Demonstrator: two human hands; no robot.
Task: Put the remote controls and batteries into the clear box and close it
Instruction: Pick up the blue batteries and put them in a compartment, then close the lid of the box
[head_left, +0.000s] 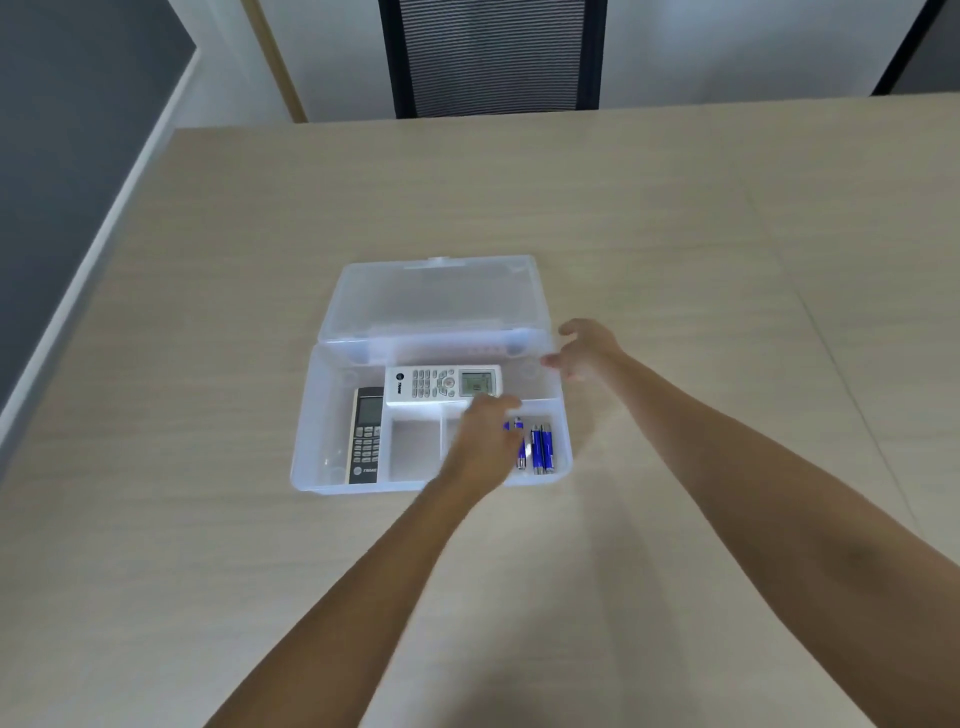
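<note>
The clear box lies open on the table with its lid leaning back behind it. A white remote lies across the back of the box, and a black remote lies lengthwise in the left compartment. Several blue batteries rest in the front right compartment. My left hand hovers over the box's front compartments, blurred, next to the batteries; whether it holds one cannot be told. My right hand is at the box's back right corner, fingers apart, holding nothing.
The box sits on a light wooden table. A black mesh chair stands behind the far edge. The table's left edge runs diagonally beside a grey floor.
</note>
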